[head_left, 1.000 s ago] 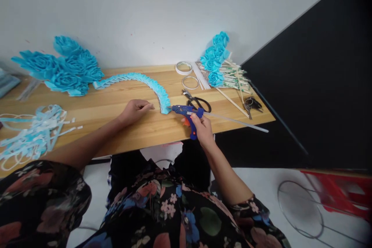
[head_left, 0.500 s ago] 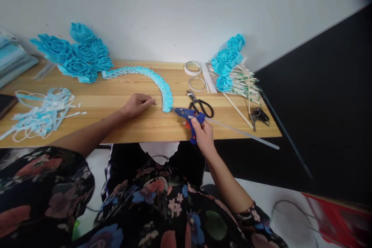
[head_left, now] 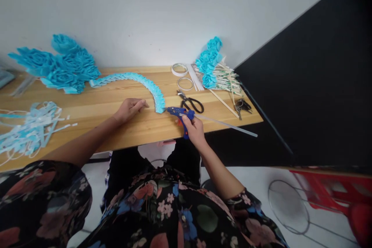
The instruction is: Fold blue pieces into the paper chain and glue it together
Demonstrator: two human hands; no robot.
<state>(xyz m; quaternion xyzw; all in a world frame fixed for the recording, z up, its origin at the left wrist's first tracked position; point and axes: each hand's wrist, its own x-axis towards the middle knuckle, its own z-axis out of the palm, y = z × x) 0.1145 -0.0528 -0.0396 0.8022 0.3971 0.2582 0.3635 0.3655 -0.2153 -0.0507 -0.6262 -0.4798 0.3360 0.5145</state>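
My right hand (head_left: 194, 128) grips a blue hot glue gun (head_left: 181, 113) by its handle, with a long clear glue stick (head_left: 229, 124) sticking out of its back. The gun's nozzle is at the near end of a curved strip of folded light-blue paper (head_left: 151, 86), whose far end lies by the flowers on the left. On the table left of the strip rests my left hand (head_left: 129, 110), apart from it, fingers curled with the thumb against them; whatever they may hold is hidden.
Blue paper flowers (head_left: 62, 64) lie at the back left, with a heap of cut strips (head_left: 31, 128) in front. Black-handled scissors (head_left: 193, 104), tape rolls (head_left: 179, 70), more blue flowers (head_left: 209, 60), wrapped sticks (head_left: 228, 81) and keys (head_left: 242, 106) lie right. A black panel (head_left: 308, 85) borders the table.
The view has turned somewhat to the right, so the tabletop things appear further left. Both hands and the glue gun keep about the same places beside the strip.
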